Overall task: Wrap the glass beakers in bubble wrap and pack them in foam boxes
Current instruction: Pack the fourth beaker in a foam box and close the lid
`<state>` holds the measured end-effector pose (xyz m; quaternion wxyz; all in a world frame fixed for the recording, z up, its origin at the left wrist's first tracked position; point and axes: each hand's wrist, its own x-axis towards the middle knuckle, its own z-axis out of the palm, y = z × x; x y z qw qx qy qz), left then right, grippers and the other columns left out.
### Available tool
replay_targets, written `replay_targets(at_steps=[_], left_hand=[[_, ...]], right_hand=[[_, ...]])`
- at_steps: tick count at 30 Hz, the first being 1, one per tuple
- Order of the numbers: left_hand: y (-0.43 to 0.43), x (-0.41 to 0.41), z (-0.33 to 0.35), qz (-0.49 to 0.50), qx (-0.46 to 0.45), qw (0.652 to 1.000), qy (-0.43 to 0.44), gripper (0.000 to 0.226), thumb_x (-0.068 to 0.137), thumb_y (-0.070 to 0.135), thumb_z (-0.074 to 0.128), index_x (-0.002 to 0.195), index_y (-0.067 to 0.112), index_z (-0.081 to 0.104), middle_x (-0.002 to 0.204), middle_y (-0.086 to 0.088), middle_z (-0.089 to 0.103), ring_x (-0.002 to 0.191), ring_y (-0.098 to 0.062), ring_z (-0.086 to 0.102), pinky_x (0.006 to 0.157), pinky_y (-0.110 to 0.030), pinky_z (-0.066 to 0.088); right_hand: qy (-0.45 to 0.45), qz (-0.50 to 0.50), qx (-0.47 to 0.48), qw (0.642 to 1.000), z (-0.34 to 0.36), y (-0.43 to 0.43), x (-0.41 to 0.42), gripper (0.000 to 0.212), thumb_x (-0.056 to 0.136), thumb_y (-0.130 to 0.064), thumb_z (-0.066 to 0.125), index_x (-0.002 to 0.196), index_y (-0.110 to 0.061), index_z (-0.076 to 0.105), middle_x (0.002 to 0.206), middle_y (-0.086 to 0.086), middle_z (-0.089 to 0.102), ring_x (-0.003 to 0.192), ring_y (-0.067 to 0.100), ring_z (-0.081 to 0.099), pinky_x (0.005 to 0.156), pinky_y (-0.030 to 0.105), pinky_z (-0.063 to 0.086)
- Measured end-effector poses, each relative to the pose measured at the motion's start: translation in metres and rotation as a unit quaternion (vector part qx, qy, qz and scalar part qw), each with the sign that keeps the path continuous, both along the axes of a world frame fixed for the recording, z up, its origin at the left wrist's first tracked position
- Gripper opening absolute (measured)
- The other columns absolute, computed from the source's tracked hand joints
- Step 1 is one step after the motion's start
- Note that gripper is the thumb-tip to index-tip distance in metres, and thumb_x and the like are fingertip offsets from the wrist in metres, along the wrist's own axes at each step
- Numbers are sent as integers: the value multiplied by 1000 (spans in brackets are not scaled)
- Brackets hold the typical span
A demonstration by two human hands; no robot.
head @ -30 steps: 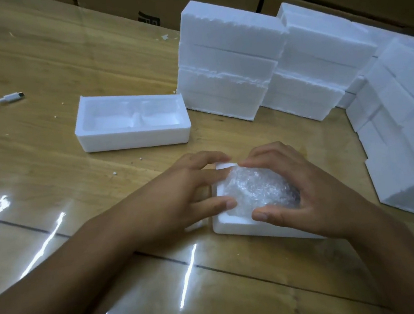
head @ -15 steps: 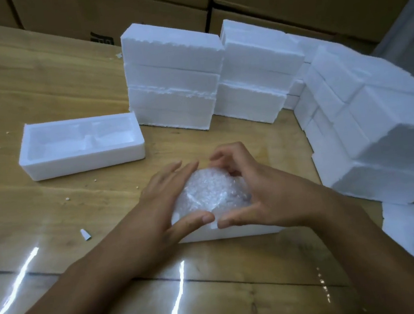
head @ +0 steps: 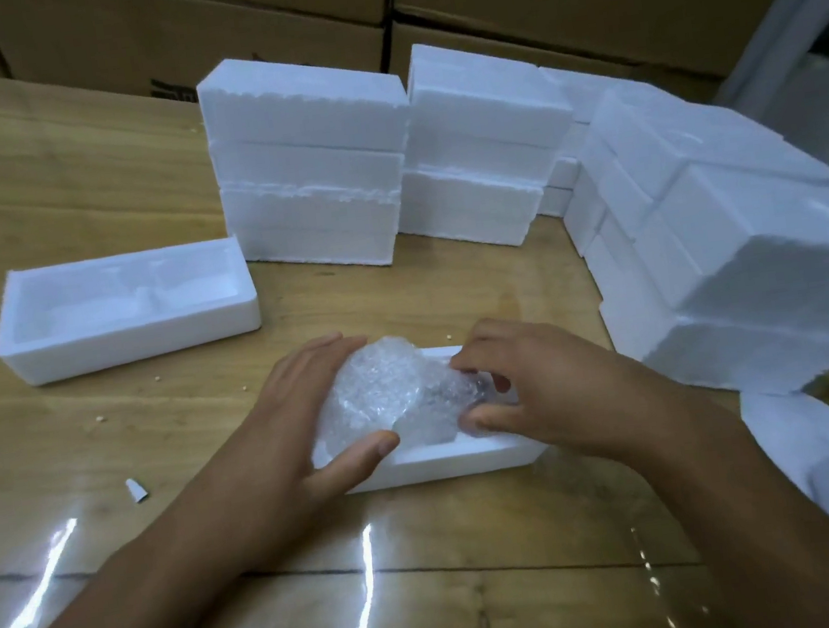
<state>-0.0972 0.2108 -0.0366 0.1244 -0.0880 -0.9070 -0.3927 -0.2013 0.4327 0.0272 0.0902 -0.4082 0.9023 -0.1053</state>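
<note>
The left grip point(head: 300, 419) cups the clear bubble-wrapped glass beaker bundle point(head: 385, 394), thumb in front and fingers behind. The right grip point(head: 560, 390) pinches the bundle's loose right end with curled fingertips. The bundle sits partly down in the white rectangular foam box point(head: 450, 462) on the wooden counter point(head: 76, 171), bulging above the rim. Forcing it down could probably crack the foam wall or the glass, and releasing the pinched end might let the wrap unroll.
</note>
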Motion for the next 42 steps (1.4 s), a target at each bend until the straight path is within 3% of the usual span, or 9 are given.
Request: replay_targets(at_steps=[6, 10, 18, 27, 29, 32, 35, 39, 42], left_hand=[[3, 0, 1, 6, -1, 1000, 7, 63, 78, 66, 52, 135, 48, 31, 136, 47, 27, 132, 21, 24, 102, 2, 16], [4, 1, 2, 9, 0, 1000, 14, 60, 79, 64, 53, 134, 53, 31, 136, 44, 31, 130, 19, 29, 102, 2, 18], [1, 1, 0, 8, -3, 1000, 11, 62, 79, 66, 52, 136, 54, 30, 137, 42, 31, 131, 15, 32, 102, 2, 20], [-1, 1, -3, 10, 2, 1000, -8, 64, 78, 70, 50, 137, 56, 27, 138, 48, 25, 135, 16, 25, 104, 1, 18], [1, 3, -3, 11, 10, 1000, -14, 64, 77, 72, 48, 135, 59, 25, 137, 51, 21, 138, 15, 18, 105, -1, 16], [1, 3, -1, 2, 22, 999, -27, 67, 73, 75, 46, 135, 60, 22, 137, 53, 16, 140, 18, 9, 109, -6, 13], [-10, 6, 9, 1, 35, 997, -66, 90, 65, 82, 48, 145, 59, 13, 146, 49, 7, 140, 22, 4, 113, -15, 15], [-10, 0, 37, -18, -12, 999, 49, 87, 75, 70, 61, 151, 44, 26, 153, 32, 27, 141, 12, 24, 109, -5, 22], [5, -16, 44, -85, -71, 992, 56, 68, 82, 58, 67, 142, 30, 49, 142, 18, 48, 132, 5, 40, 110, -15, 31]], right_hand=[[25, -1, -35, 999, -14, -3, 6, 18, 86, -32, 66, 85, -23, 51, 85, -11, 42, 76, 12, 47, 69, 35, 46], [-98, -19, -73, 992, 10, 20, -2, 41, 81, -25, 79, 119, -26, 65, 102, -19, 55, 93, 0, 60, 86, 18, 50], [-14, -33, 53, 998, 11, 22, -5, 49, 82, -38, 74, 128, -35, 56, 111, -21, 42, 111, 4, 35, 90, 22, 35], [76, 6, 150, 986, 0, 3, -4, 11, 91, -26, 58, 83, -19, 54, 90, -7, 51, 91, 15, 43, 78, 29, 20], [41, -17, 131, 990, 1, 7, -3, 7, 90, -25, 60, 94, -18, 60, 93, -7, 60, 93, 17, 46, 80, 27, 22], [-35, -68, 103, 992, 11, 15, 2, 40, 90, -30, 64, 128, -32, 53, 96, -23, 56, 101, 14, 43, 90, 29, 41], [-26, -58, 71, 995, 18, 22, 6, 44, 89, -33, 66, 130, -39, 50, 89, -33, 43, 99, -1, 39, 84, 20, 42], [-11, -33, 24, 999, 20, 20, 11, 42, 88, -32, 68, 127, -37, 53, 93, -35, 40, 91, -26, 34, 76, -1, 30], [-9, -34, 32, 999, 14, 10, 12, 35, 88, -31, 70, 121, -33, 58, 84, -32, 40, 82, -21, 38, 69, 1, 31]])
